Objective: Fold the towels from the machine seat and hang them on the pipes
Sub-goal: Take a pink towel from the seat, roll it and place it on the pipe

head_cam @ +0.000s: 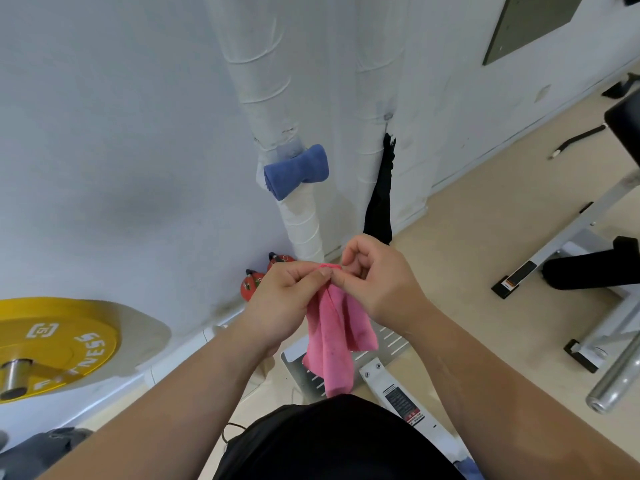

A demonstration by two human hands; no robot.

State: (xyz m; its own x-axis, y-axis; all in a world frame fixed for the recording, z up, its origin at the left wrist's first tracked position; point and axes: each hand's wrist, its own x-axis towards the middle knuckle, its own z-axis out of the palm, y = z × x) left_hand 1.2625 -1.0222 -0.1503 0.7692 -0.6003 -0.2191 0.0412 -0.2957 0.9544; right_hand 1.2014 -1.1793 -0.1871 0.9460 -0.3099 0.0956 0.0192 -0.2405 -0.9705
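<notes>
A pink towel [334, 336] hangs down in front of me, folded lengthwise. My left hand [282, 297] and my right hand [375, 277] pinch its top edge together, fingertips almost touching. A folded blue towel [296, 171] hangs over a bend of the white wrapped pipe [301, 221] on the wall ahead. A second white wrapped pipe [374, 98] runs up the wall to its right, with a black cloth [381, 202] hanging beside it.
A yellow weight plate [59, 344] on a bar sits at the left. Two red kettlebells [254, 282] stand at the wall's foot. A machine footplate [391, 344] is below my hands. A bench frame [588, 237] and a chrome bar [620, 375] are at the right.
</notes>
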